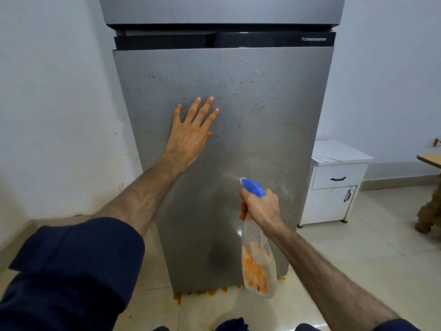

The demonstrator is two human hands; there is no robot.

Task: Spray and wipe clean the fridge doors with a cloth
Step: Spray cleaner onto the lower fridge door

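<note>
A grey two-door fridge fills the middle of the head view. Its lower door [274,96] is speckled with brown-orange spots and wet droplets. My left hand [191,134] lies flat on that door, fingers spread, holding nothing. My right hand [261,206] is closed around the neck of a spray bottle [253,186] with a blue trigger head, nozzle aimed at the door, a faint mist in front of it. A whitish cloth stained orange [259,263] hangs down from the same hand. The upper door [222,8] shows only its bottom part.
A small white cabinet [334,182] with a drawer stands right of the fridge. A wooden table edge [429,158] and carved leg sit at the far right. Orange spill marks [202,293] lie on the tiled floor at the fridge's base. Walls close in at left.
</note>
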